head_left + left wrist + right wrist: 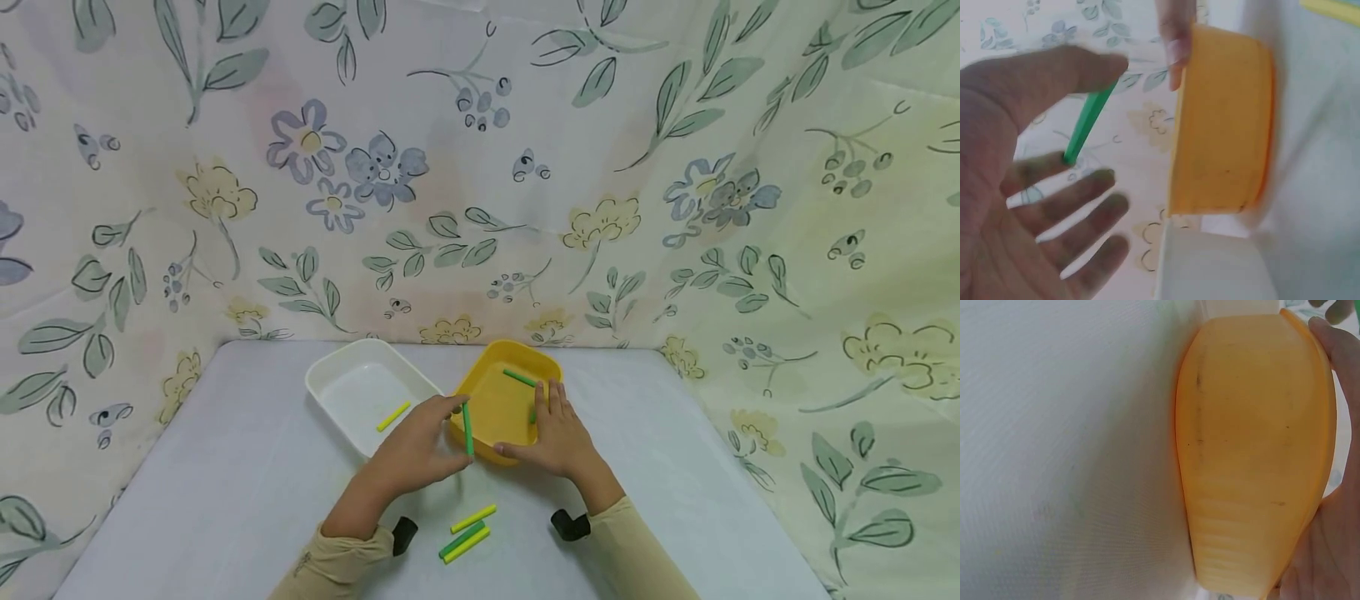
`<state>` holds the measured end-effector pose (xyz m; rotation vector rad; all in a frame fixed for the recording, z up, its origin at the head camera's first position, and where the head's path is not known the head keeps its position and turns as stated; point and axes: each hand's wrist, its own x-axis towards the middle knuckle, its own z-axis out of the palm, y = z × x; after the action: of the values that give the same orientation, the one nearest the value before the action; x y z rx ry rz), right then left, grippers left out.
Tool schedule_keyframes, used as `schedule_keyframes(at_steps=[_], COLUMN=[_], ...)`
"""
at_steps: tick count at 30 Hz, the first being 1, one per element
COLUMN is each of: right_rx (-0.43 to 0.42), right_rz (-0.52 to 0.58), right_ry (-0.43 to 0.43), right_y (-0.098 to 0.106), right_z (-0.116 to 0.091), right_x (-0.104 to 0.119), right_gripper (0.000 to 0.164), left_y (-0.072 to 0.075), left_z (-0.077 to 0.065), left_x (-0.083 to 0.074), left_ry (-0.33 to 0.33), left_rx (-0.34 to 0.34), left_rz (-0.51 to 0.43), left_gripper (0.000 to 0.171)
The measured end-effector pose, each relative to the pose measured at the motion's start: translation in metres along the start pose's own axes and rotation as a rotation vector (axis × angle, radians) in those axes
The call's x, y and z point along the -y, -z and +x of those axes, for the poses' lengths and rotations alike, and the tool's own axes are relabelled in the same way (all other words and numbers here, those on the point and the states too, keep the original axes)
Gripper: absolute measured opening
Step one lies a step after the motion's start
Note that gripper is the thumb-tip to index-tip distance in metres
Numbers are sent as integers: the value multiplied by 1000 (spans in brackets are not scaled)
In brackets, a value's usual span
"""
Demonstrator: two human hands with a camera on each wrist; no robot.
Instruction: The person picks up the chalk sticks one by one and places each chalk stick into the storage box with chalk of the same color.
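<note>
My left hand [417, 445] pinches a slim green stick [468, 428] by its ends, between thumb and index finger, over the near left rim of the yellow tray [487, 408]. In the left wrist view the other fingers spread away from the green stick [1090, 122]. My right hand [561, 433] rests on the yellow tray's right and near rim, fingers straight and thumb stretched along the near edge. Inside that tray lies a green stick [519, 378], and another shows partly beside the right fingers. The right wrist view shows the yellow tray's outer wall [1247, 444] beside the hand.
Left of the yellow tray stands a white tray [337, 408] holding one yellow stick [393, 416]. On the white-covered table nearer me lie a green stick [461, 540] and two yellow ones, one of them the nearest stick [467, 547]. Floral cloth [480, 183] hangs behind.
</note>
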<state>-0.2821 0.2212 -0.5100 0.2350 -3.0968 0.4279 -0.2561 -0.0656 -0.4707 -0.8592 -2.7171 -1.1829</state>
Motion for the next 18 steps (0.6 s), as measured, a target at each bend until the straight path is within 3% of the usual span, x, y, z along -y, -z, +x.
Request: schedule_keyframes(at_steps=[7, 18], right_rx=[1, 0], right_rz=[5, -4], right_ry=[-1, 3], right_y=[-1, 0], right_z=[-1, 1], right_x=[0, 0], right_gripper=[148, 147], left_y=[-10, -15], left_z=[2, 4], left_x=[0, 7], left_ry=[81, 115], left_rx=[-158, -195], left_rz=[178, 167], left_gripper=[79, 80])
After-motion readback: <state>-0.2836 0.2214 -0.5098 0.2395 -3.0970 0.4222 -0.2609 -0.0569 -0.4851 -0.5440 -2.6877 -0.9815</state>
